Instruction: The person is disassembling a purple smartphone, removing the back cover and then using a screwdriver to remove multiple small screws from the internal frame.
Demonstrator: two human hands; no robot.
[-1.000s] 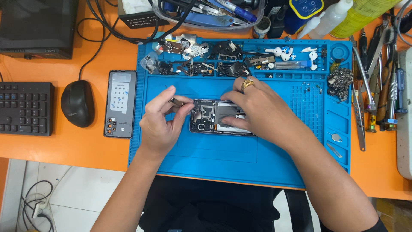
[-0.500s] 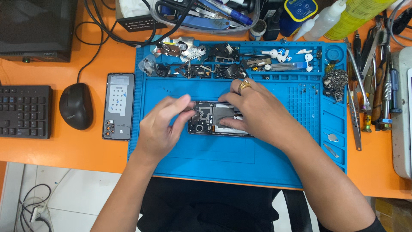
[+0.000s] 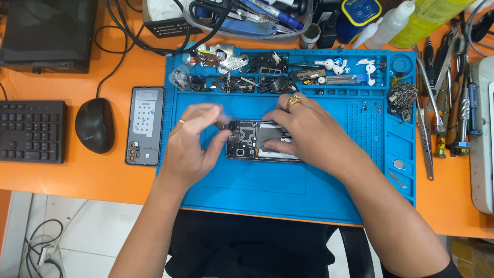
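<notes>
The right hand (image 3: 303,131) lay flat on the opened phone (image 3: 257,140); the blurred left hand (image 3: 193,141) pinched perhaps a small part, which could slip into the circuitry.

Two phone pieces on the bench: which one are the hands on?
The opened phone on the blue mat, between both hands. The separate back cover lies untouched on the orange desk, left of the mat.

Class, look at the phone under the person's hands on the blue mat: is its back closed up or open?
Open. The phone lies flat with its circuit boards and camera parts bare, and a separate back cover lies on the orange desk.
</notes>
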